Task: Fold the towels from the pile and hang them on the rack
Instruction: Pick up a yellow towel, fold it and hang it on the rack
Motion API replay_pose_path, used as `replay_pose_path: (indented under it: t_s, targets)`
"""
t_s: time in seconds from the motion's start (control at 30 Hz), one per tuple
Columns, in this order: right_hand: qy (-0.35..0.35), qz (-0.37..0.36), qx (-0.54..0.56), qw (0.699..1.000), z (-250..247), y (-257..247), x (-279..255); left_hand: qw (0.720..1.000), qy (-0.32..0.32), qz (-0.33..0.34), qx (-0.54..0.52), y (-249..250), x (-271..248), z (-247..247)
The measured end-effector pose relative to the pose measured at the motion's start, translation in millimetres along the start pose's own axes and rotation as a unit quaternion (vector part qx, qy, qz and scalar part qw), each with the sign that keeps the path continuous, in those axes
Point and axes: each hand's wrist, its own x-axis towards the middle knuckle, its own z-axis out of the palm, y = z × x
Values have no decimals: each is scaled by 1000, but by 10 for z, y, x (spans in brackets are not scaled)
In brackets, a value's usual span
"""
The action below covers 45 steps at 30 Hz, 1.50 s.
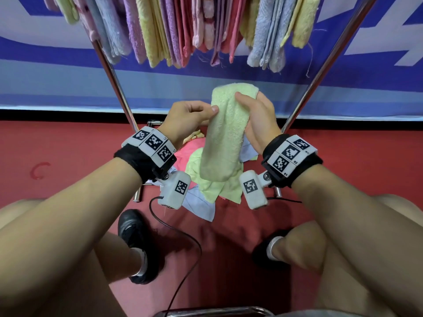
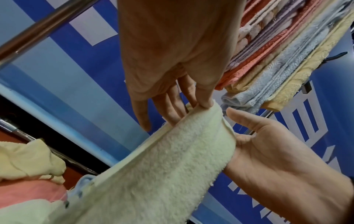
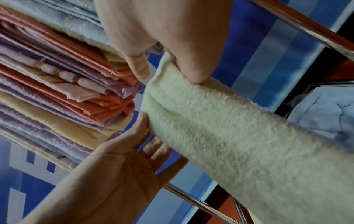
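A pale green folded towel [image 1: 224, 138] hangs upright between my two hands, under the rack. My left hand [image 1: 206, 113] pinches its left edge near the top, thumb in front and fingers behind [image 2: 205, 103]. My right hand [image 1: 242, 99] grips the top right of the towel [image 3: 229, 136], thumb pressed on the front and fingers behind. The pile [image 1: 206, 193] of green, pink and light blue towels lies on the floor right below. Several folded towels [image 1: 183, 30] hang in a tight row on the rack overhead.
Two chrome rack legs [image 1: 114, 78] [image 1: 320, 74] slant down on either side of my hands. A black cable [image 1: 183, 236] loops over the red floor between my shoes [image 1: 135, 236]. A blue banner [image 1: 45, 76] covers the wall behind. A chrome bar [image 1: 217, 311] lies at the bottom edge.
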Motion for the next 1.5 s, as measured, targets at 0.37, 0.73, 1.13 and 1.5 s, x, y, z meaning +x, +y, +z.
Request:
replay_pose_path:
  t_s: [0.37,0.73,1.13,1.5]
  targets:
    - [-52,13,6,999,27,-11,-56,999,0,-48,23,-24,48,-68]
    - [-58,14,6,998,-14,-30,-9,995,-25,-43,-91,36,46,-69]
    - [-54,21,-46,997,-7,-50,-27,993,89,5,-75,-42,77,-88]
    - [-3,-21,-51,998,29,141,46,988,34,-82,-127,-134,26,96]
